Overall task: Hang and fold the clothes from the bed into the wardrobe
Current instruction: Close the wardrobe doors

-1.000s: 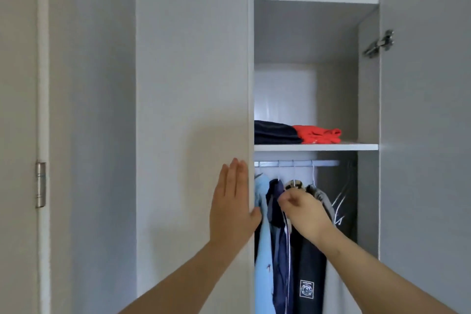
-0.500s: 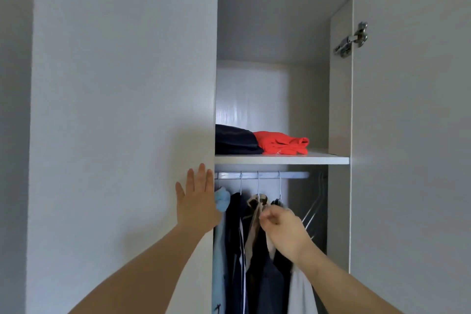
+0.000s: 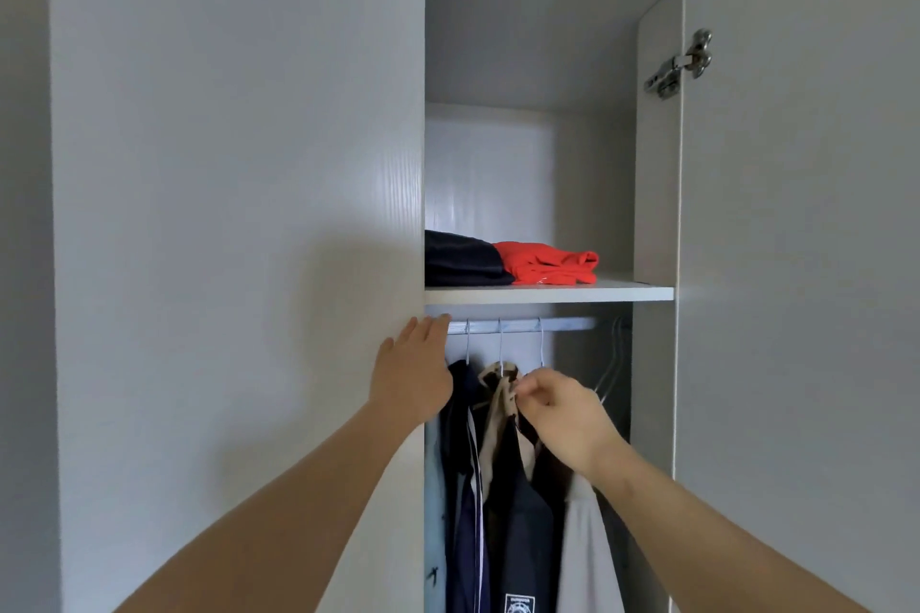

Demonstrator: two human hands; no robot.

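Here, beige collar [image 3: 499, 396] between fingers [image 3: 528, 387] of right hand [image 3: 567, 418], just under rail [image 3: 562, 325].

The left door [image 3: 239, 214] hides the left end of the dark folded garment [image 3: 463, 259], of the rail [image 3: 547, 325], and most of a pale blue garment [image 3: 435, 513]. The left grip [image 3: 413, 373] covers more of the rail. The right grip [image 3: 562, 413] masks its own fingertips: whether it pinches the cloth of the beige-collared garment [image 3: 498, 413] or hanger wire cannot be told. The bottom edge cuts off the hanging clothes and both forearms. The badge [image 3: 519, 605] print is too small to read.
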